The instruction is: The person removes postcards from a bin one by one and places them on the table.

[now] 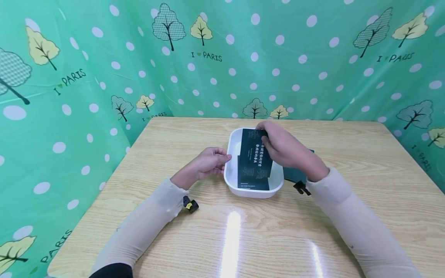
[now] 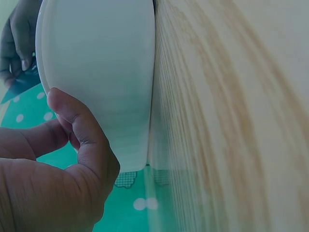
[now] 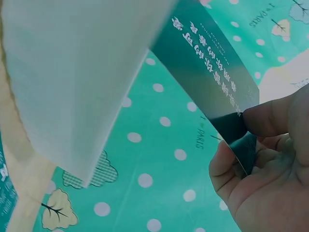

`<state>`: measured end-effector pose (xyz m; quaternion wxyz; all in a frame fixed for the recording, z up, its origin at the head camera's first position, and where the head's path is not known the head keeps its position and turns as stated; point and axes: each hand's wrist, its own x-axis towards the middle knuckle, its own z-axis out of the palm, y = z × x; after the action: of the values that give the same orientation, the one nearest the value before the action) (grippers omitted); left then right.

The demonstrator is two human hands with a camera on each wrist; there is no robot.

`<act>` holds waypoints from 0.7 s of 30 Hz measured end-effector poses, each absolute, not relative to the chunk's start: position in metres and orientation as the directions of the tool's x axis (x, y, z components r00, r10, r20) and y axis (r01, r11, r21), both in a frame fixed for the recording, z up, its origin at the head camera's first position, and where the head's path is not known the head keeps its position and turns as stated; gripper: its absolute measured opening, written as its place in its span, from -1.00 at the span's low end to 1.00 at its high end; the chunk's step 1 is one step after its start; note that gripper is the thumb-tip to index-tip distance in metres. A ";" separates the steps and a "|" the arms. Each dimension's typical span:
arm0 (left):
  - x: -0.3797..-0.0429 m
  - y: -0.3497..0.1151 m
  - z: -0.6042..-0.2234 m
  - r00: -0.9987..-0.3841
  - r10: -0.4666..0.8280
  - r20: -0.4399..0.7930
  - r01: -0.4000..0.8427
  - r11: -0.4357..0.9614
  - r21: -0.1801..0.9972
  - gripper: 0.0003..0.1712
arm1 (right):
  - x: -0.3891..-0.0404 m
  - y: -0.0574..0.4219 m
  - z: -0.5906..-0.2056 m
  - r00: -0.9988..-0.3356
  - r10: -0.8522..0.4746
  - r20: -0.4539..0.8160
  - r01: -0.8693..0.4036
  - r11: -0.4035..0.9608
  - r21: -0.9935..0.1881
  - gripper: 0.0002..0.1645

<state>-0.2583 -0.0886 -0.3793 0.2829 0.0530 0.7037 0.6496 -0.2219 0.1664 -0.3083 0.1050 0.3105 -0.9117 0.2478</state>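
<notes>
A white plastic basin (image 1: 253, 194) stands on the table. My left hand (image 1: 209, 162) grips its left rim between thumb and fingers; in the left wrist view the thumb (image 2: 72, 108) lies at the rim. My right hand (image 1: 283, 148) pinches the far end of a dark green card with white characters (image 1: 253, 148), holding it slanted over the basin. The right wrist view shows thumb and fingers on both faces of this card (image 3: 205, 63). Another dark green card (image 1: 252, 186) lies in the basin, partly covered by the held one.
Right of the basin, more dark green card or paper (image 1: 293, 174) lies on the wooden table (image 1: 167, 239), partly behind the right wrist. Dark strap pieces hang near both wrists. A green polka-dot curtain (image 1: 208, 88) stands behind and at the sides.
</notes>
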 end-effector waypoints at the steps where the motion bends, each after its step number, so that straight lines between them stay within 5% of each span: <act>1: -0.258 -0.089 -0.379 -0.834 0.442 -0.330 -0.295 0.149 0.944 -0.75 | -0.222 0.167 -0.307 -0.777 -0.515 0.362 -0.627 0.680 -0.380 -0.74; 21: -0.259 -0.088 -0.381 -0.838 0.436 -0.328 -0.295 0.144 0.945 -0.77 | -0.221 0.194 -0.282 -0.527 -0.439 0.727 -0.749 0.645 -0.154 -0.73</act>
<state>-0.2588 -0.0885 -0.3808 0.2802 0.0501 0.7024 0.6524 -0.2210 0.1943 -0.2817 0.3347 0.3525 -0.8427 0.2313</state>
